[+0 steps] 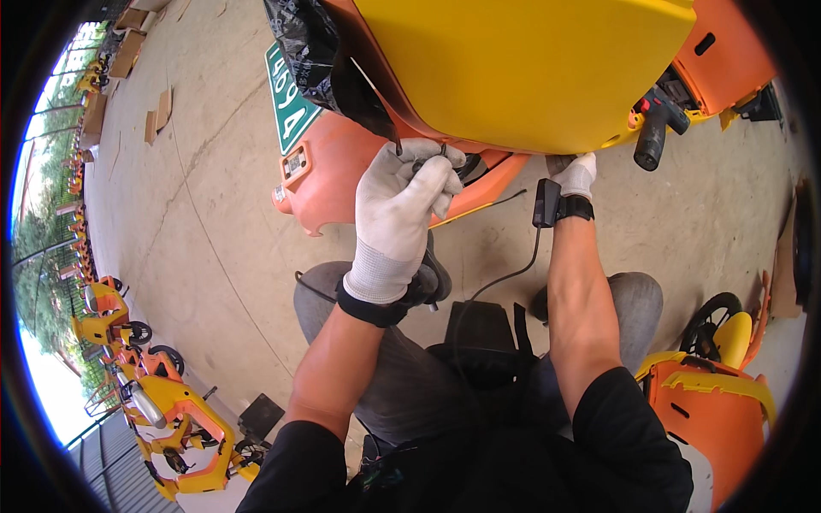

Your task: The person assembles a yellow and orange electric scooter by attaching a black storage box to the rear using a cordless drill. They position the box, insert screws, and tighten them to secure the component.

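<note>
Left fingers (432, 175), in a white knit glove, curled narrow and pinched around a thin dark stem, perhaps a small tool or wire end (399, 147), just under the lower edge of the yellow body panel (522, 68). Left hand (400, 209) raised in front of the orange rear fender (329, 184), wrist ringed by a black strap with a small device on it.

Right fingers tucked up out of sight beneath the yellow panel's edge; grip there impossible to tell. Right hand (577, 175) also white-gloved, pressed against the underside of the panel, with a black box-shaped device (546, 202) strapped at the wrist and a thin black cable (505, 274) trailing down from it toward the lap.

Above the left hand, a crumpled black plastic bag (312, 47) hanging over the orange bodywork, beside a green plate with white characters (289, 94). To the right of the panel, a dark drill-like power tool (657, 128) resting at the orange part of the vehicle.

Below, grey-trousered knees and black sleeves, over a bare concrete floor (205, 214). At lower right, another orange and yellow vehicle shell (701, 402) with a black wheel. Far left, a row of yellow and orange scooters (162, 402) along a fence, with flattened cardboard pieces (158, 115) scattered on the concrete.
</note>
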The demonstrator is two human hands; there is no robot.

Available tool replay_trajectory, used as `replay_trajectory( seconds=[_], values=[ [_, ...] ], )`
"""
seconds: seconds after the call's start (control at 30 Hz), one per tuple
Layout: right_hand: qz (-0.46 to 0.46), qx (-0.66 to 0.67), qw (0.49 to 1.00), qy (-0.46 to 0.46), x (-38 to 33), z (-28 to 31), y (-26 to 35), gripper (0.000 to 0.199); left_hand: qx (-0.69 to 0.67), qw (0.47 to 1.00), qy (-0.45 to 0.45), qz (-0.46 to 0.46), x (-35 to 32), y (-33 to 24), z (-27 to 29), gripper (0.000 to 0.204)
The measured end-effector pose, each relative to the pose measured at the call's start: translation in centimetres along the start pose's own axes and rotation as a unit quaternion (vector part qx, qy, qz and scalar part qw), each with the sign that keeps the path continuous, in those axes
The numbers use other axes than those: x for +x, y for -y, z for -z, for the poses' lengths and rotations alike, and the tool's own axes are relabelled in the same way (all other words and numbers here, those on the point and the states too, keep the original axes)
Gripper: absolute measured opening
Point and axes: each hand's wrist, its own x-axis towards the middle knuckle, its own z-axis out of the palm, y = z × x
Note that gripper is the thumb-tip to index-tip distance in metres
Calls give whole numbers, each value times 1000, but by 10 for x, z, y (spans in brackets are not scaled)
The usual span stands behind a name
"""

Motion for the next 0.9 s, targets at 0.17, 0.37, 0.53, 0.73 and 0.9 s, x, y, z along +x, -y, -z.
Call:
replay_trajectory(
  seconds=[0.17,0.37,0.53,0.73,0.9],
  values=[
    [-3,-3,1000,9,14,5,-1,45,64,997,-32,-22,1,2,-10,12],
    [-1,7,1000,25,15,7,-4,47,128,989,-49,-49,1,2,-17,12],
    [1,5,999,41,16,8,-2,49,159,983,-77,-48,0,1,-21,13],
    [-12,16,1000,3,7,2,-1,42,185,977,-77,-79,3,4,-19,14],
    [-12,5,1000,3,12,4,-1,50,208,972,-73,-84,6,3,-14,14]
  ],
)
